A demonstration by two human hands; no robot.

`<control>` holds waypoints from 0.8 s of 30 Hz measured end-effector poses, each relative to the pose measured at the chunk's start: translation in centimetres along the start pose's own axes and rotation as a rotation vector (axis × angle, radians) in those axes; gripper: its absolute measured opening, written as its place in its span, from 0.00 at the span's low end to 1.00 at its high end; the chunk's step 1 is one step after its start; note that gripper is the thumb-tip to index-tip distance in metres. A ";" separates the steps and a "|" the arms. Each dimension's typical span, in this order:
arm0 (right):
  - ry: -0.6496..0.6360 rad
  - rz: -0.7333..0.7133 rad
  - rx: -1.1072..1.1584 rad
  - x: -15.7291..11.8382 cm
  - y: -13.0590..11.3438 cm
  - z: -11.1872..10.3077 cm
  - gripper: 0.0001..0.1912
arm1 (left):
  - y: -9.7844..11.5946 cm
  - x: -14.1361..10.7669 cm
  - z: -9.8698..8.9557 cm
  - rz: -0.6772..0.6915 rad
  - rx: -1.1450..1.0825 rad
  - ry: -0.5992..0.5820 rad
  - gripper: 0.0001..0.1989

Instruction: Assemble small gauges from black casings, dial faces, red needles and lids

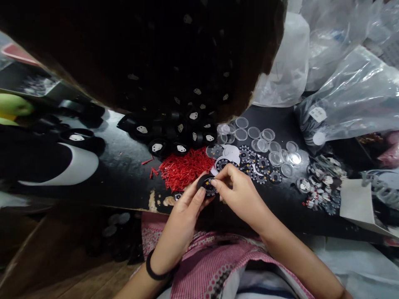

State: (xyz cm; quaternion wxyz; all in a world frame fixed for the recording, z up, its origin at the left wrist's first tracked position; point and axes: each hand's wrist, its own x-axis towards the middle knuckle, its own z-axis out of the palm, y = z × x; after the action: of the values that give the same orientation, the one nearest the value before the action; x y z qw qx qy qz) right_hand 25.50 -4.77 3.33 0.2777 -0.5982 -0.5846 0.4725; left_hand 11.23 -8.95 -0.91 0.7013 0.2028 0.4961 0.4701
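Observation:
A round black gauge (209, 190) with a printed dial face is held over the table's front edge. My left hand (189, 199) wraps its fingers round the gauge from the left, thumb on the rim. The fingers of my right hand (232, 187) are pinched together at the dial's upper right; anything small between them is hidden. Just behind my hands lies a heap of red pointers (187, 166). To the right of the heap are loose black dial discs (263, 162) and white discs (230, 153). Clear round lenses (274, 147) lie behind the dials.
A large dark container (156, 54) of black housings tips over the table (124, 166), with housings (179, 143) spilling below it. Plastic bags (352, 95) stand back right. Small mixed parts (324, 182) and a white box (357, 201) lie right; a white curved piece (77, 166) lies left.

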 end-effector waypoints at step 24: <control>-0.195 -0.137 -0.263 0.4 1.4 0.4 0.06 | -0.7 -0.1 -2.5 -0.001 0.059 0.045 0.17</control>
State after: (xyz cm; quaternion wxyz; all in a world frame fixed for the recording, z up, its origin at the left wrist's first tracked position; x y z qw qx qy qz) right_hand 25.69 -4.73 1.87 0.1708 -0.5396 -0.7048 0.4277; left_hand 9.32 -9.79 -2.41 0.6840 0.2124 0.5254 0.4594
